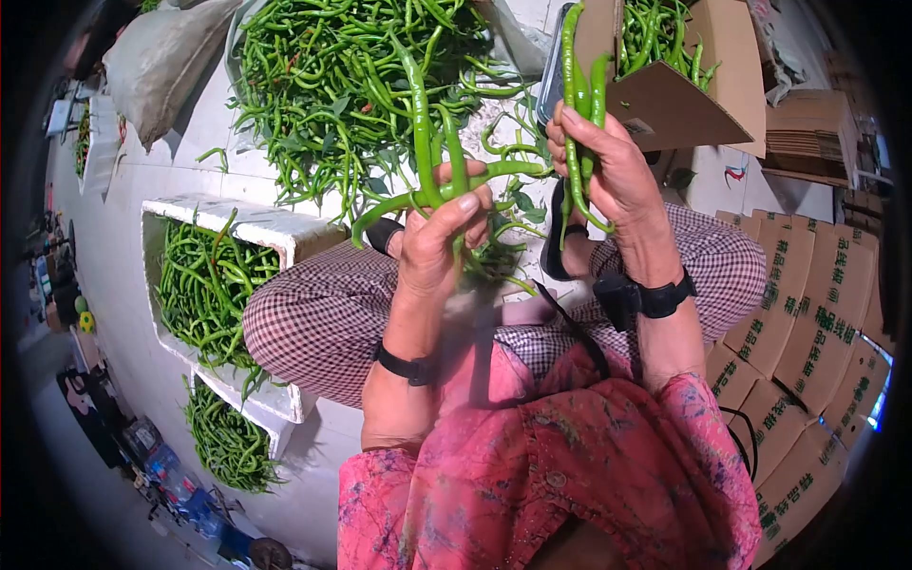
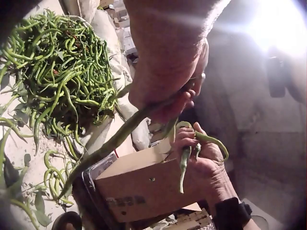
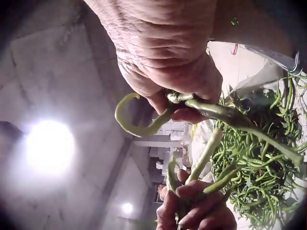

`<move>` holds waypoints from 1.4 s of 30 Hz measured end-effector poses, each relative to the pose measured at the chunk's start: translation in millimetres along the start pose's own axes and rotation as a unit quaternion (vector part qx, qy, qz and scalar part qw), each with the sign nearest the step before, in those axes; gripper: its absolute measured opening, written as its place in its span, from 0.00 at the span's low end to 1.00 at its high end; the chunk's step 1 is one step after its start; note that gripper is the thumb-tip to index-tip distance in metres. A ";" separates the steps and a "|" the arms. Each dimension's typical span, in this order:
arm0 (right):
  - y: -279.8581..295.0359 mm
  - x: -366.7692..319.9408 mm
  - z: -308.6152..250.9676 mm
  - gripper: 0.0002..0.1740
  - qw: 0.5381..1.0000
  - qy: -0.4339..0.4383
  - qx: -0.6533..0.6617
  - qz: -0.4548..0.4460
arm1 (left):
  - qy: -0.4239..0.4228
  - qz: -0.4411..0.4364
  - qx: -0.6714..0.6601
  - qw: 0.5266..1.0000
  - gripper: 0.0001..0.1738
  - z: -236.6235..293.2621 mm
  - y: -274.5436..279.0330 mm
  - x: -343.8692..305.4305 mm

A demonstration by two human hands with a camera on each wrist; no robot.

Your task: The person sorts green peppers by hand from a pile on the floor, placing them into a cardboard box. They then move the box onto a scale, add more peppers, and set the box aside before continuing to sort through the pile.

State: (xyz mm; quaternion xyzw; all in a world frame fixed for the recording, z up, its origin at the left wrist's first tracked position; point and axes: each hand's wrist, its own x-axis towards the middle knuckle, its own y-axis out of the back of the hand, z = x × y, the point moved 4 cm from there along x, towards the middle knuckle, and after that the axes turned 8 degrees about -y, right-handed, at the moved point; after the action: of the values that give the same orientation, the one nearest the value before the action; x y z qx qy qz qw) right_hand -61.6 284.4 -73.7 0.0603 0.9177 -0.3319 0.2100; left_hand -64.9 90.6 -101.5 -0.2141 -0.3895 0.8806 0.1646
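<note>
Several long green peppers (image 1: 421,123) are gripped in the left hand (image 1: 445,233), some upright and one lying crosswise, its curved end hanging to the left. To its right the right hand (image 1: 613,171) holds a few more peppers (image 1: 570,85) upright between thumb and fingers. The hands are apart, raised above the lap. In the left wrist view a long pepper (image 2: 112,143) sticks out of the left hand (image 2: 165,96), beyond which is the right hand (image 2: 206,167). In the right wrist view a curled pepper (image 3: 139,128) extends from the right hand's pinch.
A large heap of green peppers (image 1: 313,104) lies ahead on the floor. White foam boxes (image 1: 313,228) with peppers stand at the left. An open cardboard box (image 1: 679,109) with peppers is at the front right, and flattened printed cartons (image 1: 817,304) lie on the right.
</note>
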 end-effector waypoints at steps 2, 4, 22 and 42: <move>2.1 -2.1 -0.5 0.08 0.999 -0.002 -0.023 0.029 | 0.012 -0.053 0.086 0.995 0.23 -1.8 2.9 0.8; 6.9 -3.8 -0.7 0.08 0.999 -0.027 -0.028 0.032 | -0.014 -0.085 0.258 0.962 0.23 1.1 -1.2 -3.2; 13.8 6.4 18.8 0.14 0.989 -0.129 -0.063 -0.023 | -0.103 -0.340 0.408 0.841 0.24 -7.0 -18.1 -7.0; -5.4 -16.9 45.4 0.17 0.983 -0.132 -0.131 -0.011 | 0.121 -0.021 0.100 0.987 0.17 -27.7 3.6 -12.3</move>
State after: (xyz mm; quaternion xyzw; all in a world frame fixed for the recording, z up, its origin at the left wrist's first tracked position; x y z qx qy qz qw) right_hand -32.0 252.0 -94.8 -0.0215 0.9180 -0.2165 0.3316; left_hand -40.8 99.7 -117.9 -0.2929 -0.2808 0.8792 0.2497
